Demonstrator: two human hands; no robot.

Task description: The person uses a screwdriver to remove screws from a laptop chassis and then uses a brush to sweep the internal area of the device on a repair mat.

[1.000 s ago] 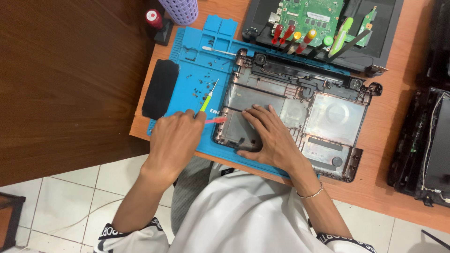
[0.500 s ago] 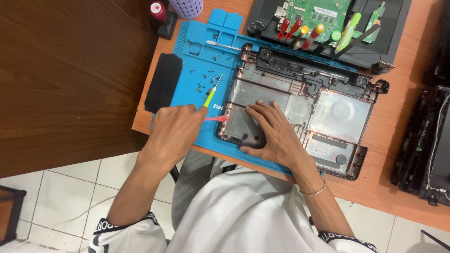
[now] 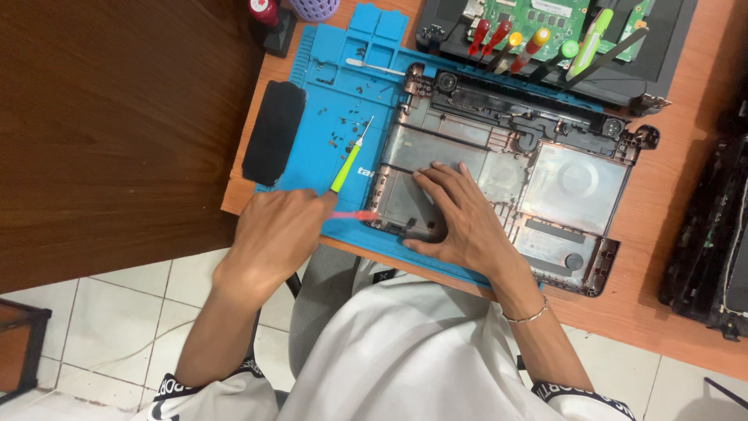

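Below, an orange-brown desk (image 3: 670,312) meets white floor tiles (image 3: 117,327).

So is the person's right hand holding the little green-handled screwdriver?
No: the right hand lies flat inside the grey plastic laptop base, while the green-handled screwdriver lies on the blue mat.

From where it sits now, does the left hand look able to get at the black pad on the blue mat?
Probably yes. The left hand, gripping a red tool and a green screwdriver, sits just below the black pad, with only bare blue mat between them.
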